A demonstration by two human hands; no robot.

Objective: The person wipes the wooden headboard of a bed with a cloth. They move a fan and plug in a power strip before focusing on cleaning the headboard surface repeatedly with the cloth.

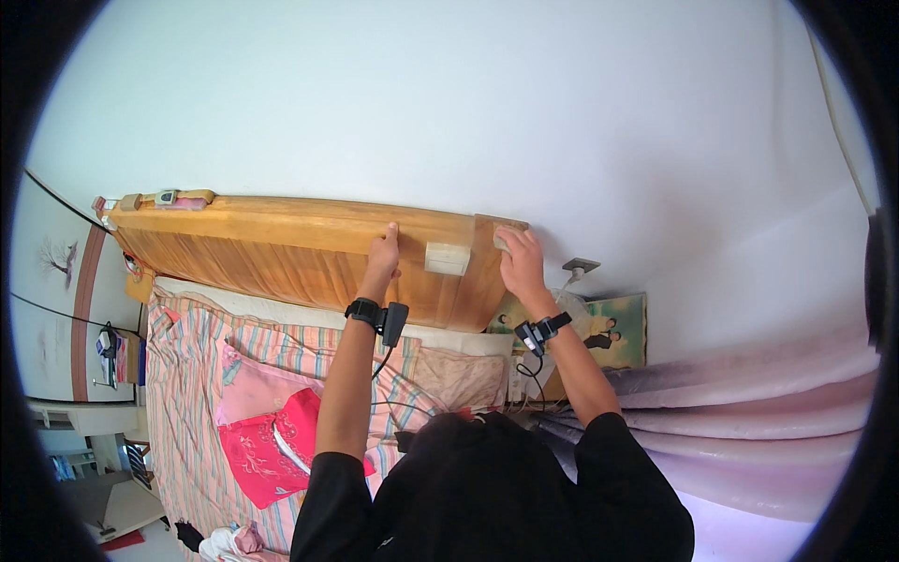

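A wooden headboard (302, 223) stands against the wall before me. My left hand (384, 254) is at its front edge, with the thumb or a finger pointing up over the top rail; the other fingers are curled, and whether they grip the rail is unclear. My right hand (520, 258) holds a pale cloth or sponge (501, 239) against the headboard's right end post. Between the hands, a white box-like item (447, 258) sits on the headboard. Each wrist wears a black strap with a small cabled device.
Small items, among them a device with a display (166, 197), lie along the headboard's far left top. Below spreads a bed with a striped sheet (189, 393) and a red pillow (263, 449). At right are a wall socket (581, 265), a picture panel (632, 330) and a curtain (737, 421).
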